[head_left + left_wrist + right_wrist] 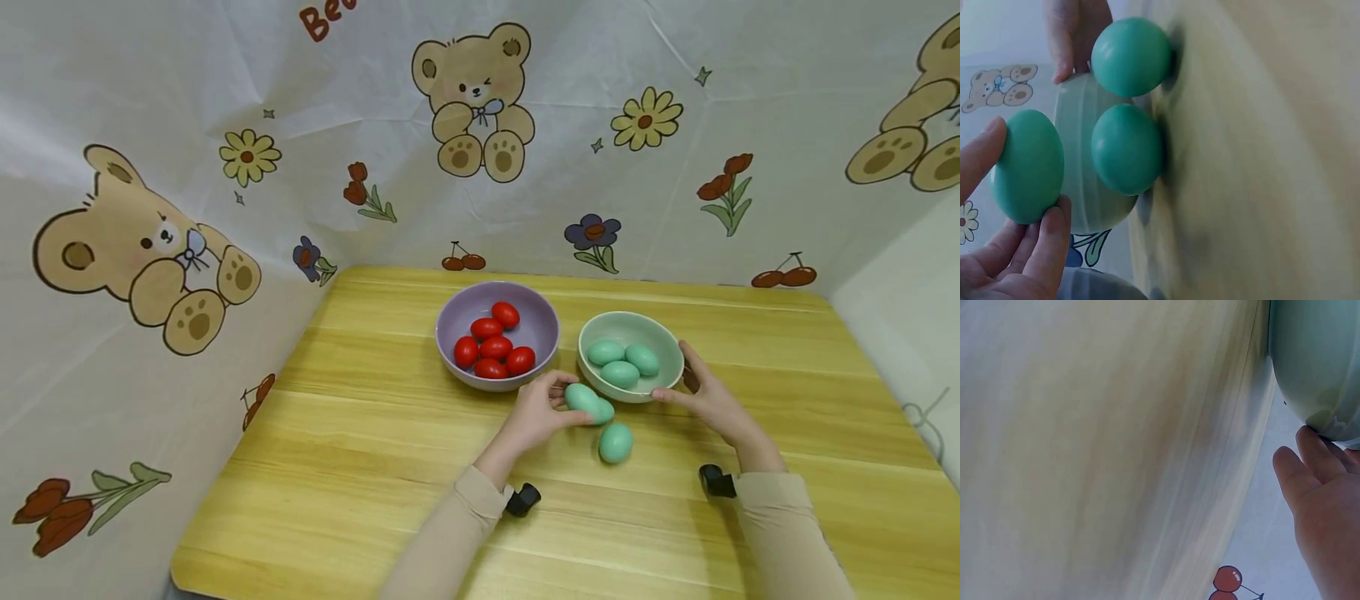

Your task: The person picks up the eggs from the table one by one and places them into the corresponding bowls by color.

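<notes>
My left hand point(538, 414) pinches a green egg point(582, 398) between thumb and fingertips, just in front of the pale green bowl point(632, 398). In the left wrist view that held egg point(1027, 167) is raised off the table. Two more green eggs lie on the wood: one point(604, 412) partly hidden behind the held egg, the other point(616, 443) nearer. Inside the pale green bowl are three green eggs point(619, 374). My right hand point(712, 403) grips that bowl's right side, thumb at the rim and fingers against the outer wall point(1316, 369).
A purple bowl point(447, 333) with several red eggs point(496, 347) stands left of the pale green bowl. The wooden table point(337, 467) extends to both sides. Behind it hangs a white cloth point(315, 167) printed with bears and flowers. Black wrist mounts point(522, 500) stick out by the sleeves.
</notes>
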Motion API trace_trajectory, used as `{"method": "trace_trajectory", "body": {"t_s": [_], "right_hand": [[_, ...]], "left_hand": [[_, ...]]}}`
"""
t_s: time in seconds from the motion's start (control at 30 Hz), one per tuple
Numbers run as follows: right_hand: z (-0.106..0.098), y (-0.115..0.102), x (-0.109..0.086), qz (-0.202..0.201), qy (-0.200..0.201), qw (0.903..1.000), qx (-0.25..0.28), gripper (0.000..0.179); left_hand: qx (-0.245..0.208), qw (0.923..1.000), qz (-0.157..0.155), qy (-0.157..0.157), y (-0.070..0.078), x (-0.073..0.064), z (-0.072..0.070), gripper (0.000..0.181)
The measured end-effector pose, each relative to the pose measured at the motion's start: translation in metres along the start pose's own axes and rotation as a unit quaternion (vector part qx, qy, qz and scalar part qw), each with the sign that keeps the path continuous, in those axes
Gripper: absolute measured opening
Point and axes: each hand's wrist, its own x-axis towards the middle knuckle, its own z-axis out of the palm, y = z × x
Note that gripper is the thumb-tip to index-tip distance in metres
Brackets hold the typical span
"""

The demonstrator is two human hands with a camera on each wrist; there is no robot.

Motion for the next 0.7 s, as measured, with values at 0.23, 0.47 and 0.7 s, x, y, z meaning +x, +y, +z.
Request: {"method": "trace_trajectory", "body": {"t_s": [0.23,0.47,0.7], "right_hand": [[0.000,0.001,-0.001,0.003,-0.004,1.0000,0.001,0.099],[-0.001,0.002,-0.001,0.002,-0.001,1.0000,0.003,0.099],[0.000,0.001,-0.001,0.001,-0.002,1.0000,0.007,0.098]], "left_hand": [[-0.020,0.9997,0.007,0.012,0.015,0.023,0.003,0.052],[0.026,0.9994,0.011,0.021,0.023,0.046,0.006,0.054],[0.067,0.9974,0.012,0.025,0.024,0.065,0.009,0.056]]}}
